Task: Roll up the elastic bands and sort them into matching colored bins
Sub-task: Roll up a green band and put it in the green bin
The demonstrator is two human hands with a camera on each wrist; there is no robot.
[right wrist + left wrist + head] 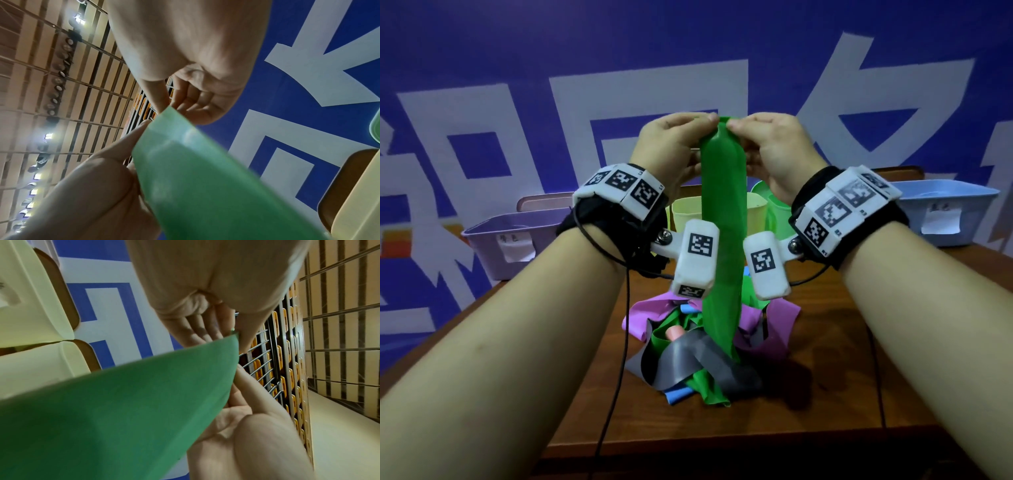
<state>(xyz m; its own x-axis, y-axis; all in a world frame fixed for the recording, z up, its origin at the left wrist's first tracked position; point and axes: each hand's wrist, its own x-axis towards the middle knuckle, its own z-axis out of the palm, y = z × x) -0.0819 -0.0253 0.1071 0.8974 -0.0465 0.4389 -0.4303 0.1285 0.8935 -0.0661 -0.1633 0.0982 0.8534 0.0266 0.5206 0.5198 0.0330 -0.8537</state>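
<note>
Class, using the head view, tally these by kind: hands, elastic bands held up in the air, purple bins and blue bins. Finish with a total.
Hands: 2, left hand and right hand
Green elastic band held up: 1
Purple bin: 1
Blue bin: 1
Total: 5

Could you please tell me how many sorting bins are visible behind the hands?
4: purple bin far left, yellow bin behind the held green band, green bin beside it, blue bin far right. More may be hidden.
</note>
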